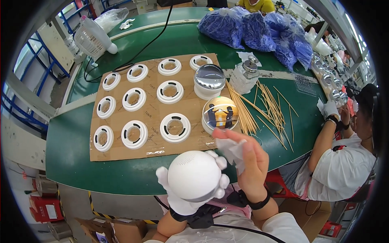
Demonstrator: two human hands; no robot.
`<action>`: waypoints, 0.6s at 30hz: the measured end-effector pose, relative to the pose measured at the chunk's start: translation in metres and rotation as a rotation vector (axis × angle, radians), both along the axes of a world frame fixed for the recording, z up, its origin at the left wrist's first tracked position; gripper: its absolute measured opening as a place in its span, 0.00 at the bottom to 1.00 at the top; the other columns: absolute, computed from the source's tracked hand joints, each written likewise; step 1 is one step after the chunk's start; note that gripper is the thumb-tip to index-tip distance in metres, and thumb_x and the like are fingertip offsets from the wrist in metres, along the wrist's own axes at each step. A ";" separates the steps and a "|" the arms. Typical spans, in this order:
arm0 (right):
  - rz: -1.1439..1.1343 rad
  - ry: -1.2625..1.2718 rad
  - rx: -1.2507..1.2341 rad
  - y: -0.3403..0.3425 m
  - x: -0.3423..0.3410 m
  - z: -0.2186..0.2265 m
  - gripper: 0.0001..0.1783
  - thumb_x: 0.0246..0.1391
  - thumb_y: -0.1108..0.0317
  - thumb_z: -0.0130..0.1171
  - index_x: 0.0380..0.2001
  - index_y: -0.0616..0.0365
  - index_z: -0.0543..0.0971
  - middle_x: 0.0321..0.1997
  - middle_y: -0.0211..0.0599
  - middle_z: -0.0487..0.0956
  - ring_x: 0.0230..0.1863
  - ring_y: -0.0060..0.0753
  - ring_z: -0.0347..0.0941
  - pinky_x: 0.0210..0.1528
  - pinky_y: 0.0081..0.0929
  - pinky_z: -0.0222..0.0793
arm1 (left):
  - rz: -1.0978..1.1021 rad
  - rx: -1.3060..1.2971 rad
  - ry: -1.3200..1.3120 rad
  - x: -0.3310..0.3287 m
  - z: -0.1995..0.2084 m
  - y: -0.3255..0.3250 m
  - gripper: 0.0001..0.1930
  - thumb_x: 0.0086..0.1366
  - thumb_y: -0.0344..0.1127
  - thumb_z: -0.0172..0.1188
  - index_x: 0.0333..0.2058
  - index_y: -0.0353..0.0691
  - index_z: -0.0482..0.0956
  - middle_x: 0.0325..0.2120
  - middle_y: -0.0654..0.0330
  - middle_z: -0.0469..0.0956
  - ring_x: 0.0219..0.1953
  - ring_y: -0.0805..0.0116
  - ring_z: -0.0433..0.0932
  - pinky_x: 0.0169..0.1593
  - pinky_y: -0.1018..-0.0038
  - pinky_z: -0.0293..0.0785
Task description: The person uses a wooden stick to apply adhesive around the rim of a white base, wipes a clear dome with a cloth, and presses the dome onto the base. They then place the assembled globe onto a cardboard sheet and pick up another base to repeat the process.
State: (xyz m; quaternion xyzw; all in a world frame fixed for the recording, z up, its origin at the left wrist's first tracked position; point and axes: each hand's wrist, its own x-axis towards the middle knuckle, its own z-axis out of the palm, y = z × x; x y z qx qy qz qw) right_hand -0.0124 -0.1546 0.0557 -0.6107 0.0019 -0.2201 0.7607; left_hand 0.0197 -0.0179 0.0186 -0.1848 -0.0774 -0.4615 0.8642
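My left hand (179,201), in a white glove, cradles a round white housing (193,173) with a patch of small holes. Its gloved fingertips wrap up around the right side and the thumb around the left. My bare right hand (253,168) is closed on a crumpled white tissue (233,150), to the right of the housing. Just beyond my right fingertips stands a glass ball (221,112) on a white base, showing dark figures on orange. Behind it is a clear glass ball (209,77) on another white base. Several white rings (134,134) with black pads lie in rows on a cardboard sheet (156,117).
Thin wooden sticks (269,109) lie scattered right of the cardboard, near a clear pump bottle (245,72). Blue plastic-wrapped bundles (251,32) fill the back. A white fan (92,40) stands far left, its black cable crossing the green table (73,150). A co-worker (336,162) sits at right.
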 end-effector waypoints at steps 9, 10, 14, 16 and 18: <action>0.164 -0.373 -0.250 -0.030 -0.047 0.022 0.14 0.57 0.69 0.52 0.17 0.59 0.73 0.20 0.35 0.73 0.19 0.30 0.68 0.17 0.23 0.62 | -0.166 0.073 0.534 0.009 0.027 0.016 0.31 0.57 0.60 0.58 0.53 0.47 0.67 0.54 0.53 0.63 0.55 0.47 0.61 0.49 0.50 0.72; 0.533 -0.516 -0.165 -0.037 -0.042 0.019 0.16 0.52 0.71 0.55 0.12 0.57 0.71 0.18 0.34 0.72 0.17 0.32 0.68 0.16 0.25 0.62 | -0.159 0.078 0.570 0.010 0.024 0.025 0.30 0.58 0.60 0.56 0.52 0.48 0.68 0.54 0.53 0.63 0.55 0.47 0.61 0.49 0.49 0.72; 1.305 -0.928 -0.352 -0.045 -0.064 0.058 0.15 0.58 0.58 0.48 0.41 0.56 0.75 0.34 0.36 0.73 0.36 0.39 0.69 0.38 0.31 0.64 | -0.214 0.117 0.555 0.014 0.040 0.025 0.29 0.59 0.61 0.54 0.52 0.48 0.68 0.55 0.51 0.63 0.56 0.46 0.61 0.44 0.50 0.74; 1.391 -0.914 -0.120 -0.033 -0.075 0.063 0.12 0.58 0.64 0.47 0.32 0.56 0.79 0.24 0.32 0.72 0.23 0.31 0.69 0.24 0.29 0.63 | -0.126 0.169 0.446 0.019 0.049 0.032 0.31 0.58 0.61 0.55 0.53 0.48 0.67 0.55 0.50 0.62 0.56 0.45 0.61 0.42 0.51 0.75; 1.851 -1.083 -0.252 -0.035 -0.089 0.064 0.12 0.56 0.61 0.50 0.42 0.44 0.77 0.42 0.28 0.78 0.45 0.42 0.73 0.45 0.47 0.70 | 0.032 0.282 0.245 0.021 0.059 0.046 0.35 0.55 0.61 0.60 0.56 0.48 0.64 0.54 0.47 0.61 0.56 0.43 0.61 0.39 0.52 0.77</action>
